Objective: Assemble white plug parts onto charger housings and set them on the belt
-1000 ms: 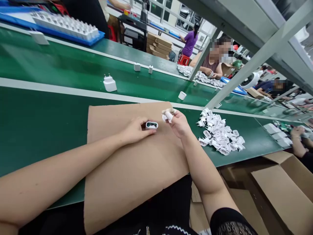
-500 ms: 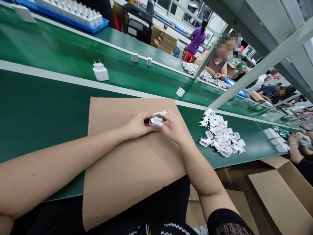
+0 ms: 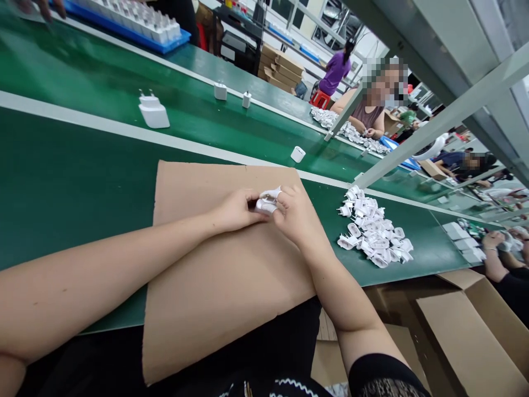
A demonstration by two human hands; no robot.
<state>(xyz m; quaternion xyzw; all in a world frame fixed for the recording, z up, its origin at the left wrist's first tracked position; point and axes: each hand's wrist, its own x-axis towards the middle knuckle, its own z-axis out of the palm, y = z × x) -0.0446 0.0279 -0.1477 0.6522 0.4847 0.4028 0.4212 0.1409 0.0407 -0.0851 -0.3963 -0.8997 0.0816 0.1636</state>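
Note:
Over a sheet of cardboard [image 3: 223, 270], my two hands meet around a small white plug charger [image 3: 265, 204], mostly hidden by the fingers. My left hand [image 3: 236, 212] grips it from the left, with thumb and fingers closed. From the right, my right hand [image 3: 296, 214] pinches it; white coverings appear to wrap its thumb and index fingertips. A heap of white plug housings [image 3: 374, 229] lies on the green bench to the right of my right hand.
White chargers, including a two-pin charger [image 3: 154, 110] and another charger [image 3: 297, 154], sit on the green conveyor belt [image 3: 190, 118]. A blue tray [image 3: 176, 44] of chargers stands beyond. A metal post [image 3: 413, 132] slants at right. An open carton [image 3: 467, 325] is at lower right. Co-workers sit nearby.
The chargers on the belt have shifted left. A co-worker's hand has come in at the upper left, by a charger there. My hands stay together around the plug charger, with slight finger movement.

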